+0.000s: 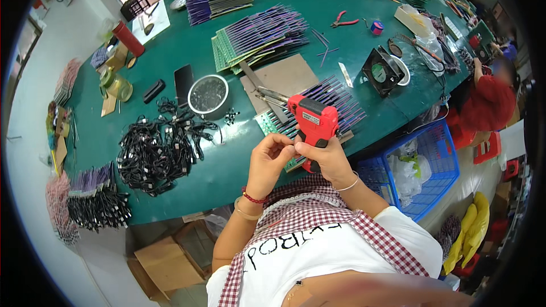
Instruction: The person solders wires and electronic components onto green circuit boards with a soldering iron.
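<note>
My right hand [330,159] is wrapped round the grip of a red-and-black pistol-shaped tool [314,118], whose metal front end points to the far left. Fingertips of my left hand [269,156] are pinched together against my right thumb; anything between them is too small to make out. Below the tool lies a row of green circuit boards with purple strips [341,102], partly hidden by the tool and my hands. A brown board [284,77] lies just beyond, with a flat grey bar [263,91] across it. A round metal bowl [208,95] of small dark pieces stands to the left.
A heap of black cables [153,156] covers the table's left part. Stacked strip boards [259,37] stand farther back. Red-handled pliers [344,20], a black fan [381,72] and a blade [346,74] lie right. A blue basket [424,170] stands beside the table; a person in red [492,99] sits beyond.
</note>
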`<state>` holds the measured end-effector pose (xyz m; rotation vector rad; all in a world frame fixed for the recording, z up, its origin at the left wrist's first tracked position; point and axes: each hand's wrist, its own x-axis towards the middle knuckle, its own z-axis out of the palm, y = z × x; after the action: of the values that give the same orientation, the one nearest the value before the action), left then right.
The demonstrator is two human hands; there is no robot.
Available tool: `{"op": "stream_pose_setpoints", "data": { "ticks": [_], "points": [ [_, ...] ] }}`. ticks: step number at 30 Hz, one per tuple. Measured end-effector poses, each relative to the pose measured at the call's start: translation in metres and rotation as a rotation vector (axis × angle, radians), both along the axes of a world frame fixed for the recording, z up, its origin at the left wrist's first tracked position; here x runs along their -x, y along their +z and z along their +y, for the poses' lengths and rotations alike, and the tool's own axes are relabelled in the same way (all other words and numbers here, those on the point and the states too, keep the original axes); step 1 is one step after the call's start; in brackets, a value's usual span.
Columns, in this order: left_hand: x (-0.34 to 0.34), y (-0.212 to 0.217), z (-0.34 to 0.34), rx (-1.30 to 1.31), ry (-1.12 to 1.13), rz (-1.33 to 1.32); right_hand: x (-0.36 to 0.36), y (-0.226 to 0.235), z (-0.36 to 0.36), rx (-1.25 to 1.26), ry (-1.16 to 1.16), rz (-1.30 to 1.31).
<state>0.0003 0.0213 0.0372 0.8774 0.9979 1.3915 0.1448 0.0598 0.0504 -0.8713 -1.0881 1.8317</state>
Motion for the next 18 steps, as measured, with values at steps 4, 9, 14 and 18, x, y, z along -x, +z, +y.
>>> {"op": "stream_pose_setpoints", "data": {
  "ticks": [4, 9, 14, 18],
  "points": [
    [0.001, -0.003, -0.010, -0.001, 0.097, 0.126, 0.003, -0.001, -0.004, -0.063, -0.057, -0.072],
    [-0.001, -0.009, -0.008, -0.037, 0.022, 0.297, 0.003, -0.003, -0.005, -0.094, -0.088, -0.138],
    [0.003, -0.003, -0.008, -0.033, -0.004, 0.422, 0.002, -0.003, -0.006, -0.159, -0.059, -0.275],
    [0.010, -0.001, -0.009, 0.036, -0.062, 0.553, 0.000, -0.008, -0.006, -0.170, -0.022, -0.297]
  ]
}}
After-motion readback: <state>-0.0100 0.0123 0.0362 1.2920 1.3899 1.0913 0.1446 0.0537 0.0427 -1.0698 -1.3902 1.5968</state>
